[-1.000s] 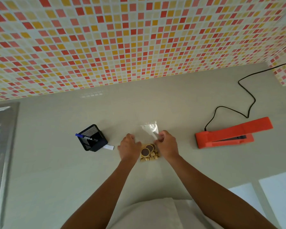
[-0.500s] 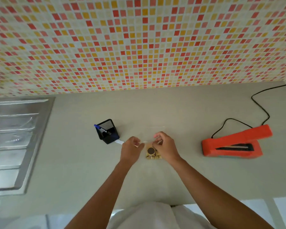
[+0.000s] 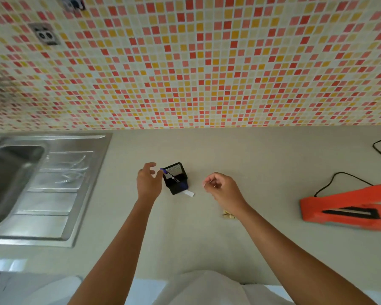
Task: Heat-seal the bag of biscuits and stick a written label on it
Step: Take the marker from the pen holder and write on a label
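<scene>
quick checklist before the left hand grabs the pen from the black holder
1. Left hand free and open: ok, fingers spread, nothing in them.
2. Pen reachable: ok, its blue end sticks out of the black mesh holder right beside the fingertips.
3. Holder steady: cannot tell; it looks tilted and no hand braces it.
4. Label to write on: ok, a white strip lies on the counter against the holder's base.
5. Right hand free: cannot tell; the fingers are pinched, perhaps on something thin.
6. Bag of biscuits in view: not ok, mostly hidden behind the right wrist.
</scene>
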`<action>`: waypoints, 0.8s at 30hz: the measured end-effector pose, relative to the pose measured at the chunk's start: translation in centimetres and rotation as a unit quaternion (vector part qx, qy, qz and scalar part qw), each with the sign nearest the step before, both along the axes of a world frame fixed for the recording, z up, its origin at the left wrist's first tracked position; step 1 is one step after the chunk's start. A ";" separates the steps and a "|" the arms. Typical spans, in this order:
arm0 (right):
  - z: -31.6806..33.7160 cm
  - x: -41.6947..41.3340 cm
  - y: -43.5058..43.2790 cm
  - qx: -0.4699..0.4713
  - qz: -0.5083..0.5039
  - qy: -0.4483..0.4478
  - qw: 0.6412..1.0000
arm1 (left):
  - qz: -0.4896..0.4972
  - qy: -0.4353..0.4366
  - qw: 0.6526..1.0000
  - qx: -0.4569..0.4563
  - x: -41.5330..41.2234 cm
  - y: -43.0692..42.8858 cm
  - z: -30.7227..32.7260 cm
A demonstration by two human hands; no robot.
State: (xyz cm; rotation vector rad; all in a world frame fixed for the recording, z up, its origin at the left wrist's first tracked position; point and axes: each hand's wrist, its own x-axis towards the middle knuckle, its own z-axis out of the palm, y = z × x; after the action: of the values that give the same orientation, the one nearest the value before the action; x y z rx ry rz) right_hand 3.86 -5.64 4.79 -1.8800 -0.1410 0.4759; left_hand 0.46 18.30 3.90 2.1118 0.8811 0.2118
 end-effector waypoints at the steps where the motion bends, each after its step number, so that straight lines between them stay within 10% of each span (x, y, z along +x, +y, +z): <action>1: 0.0 0.0 0.8 -0.001 -0.005 0.003 1.000 | -0.012 0.010 1.000 0.001 0.3 0.5 -0.3; 15: -0.7 -2.8 9.1 0.029 -0.042 0.084 0.995 | -0.084 -0.091 0.990 -0.059 -0.1 4.5 -0.1; 24: 1.1 -2.8 12.3 0.203 -0.154 0.174 0.951 | -0.111 -0.102 0.919 -0.365 -3.9 3.7 2.2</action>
State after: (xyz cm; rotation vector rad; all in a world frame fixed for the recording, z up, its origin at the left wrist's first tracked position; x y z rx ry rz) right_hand 1.04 6.63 5.85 -1.3585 0.2692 0.5090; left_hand -3.42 22.01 6.10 1.4354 0.4788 -0.0235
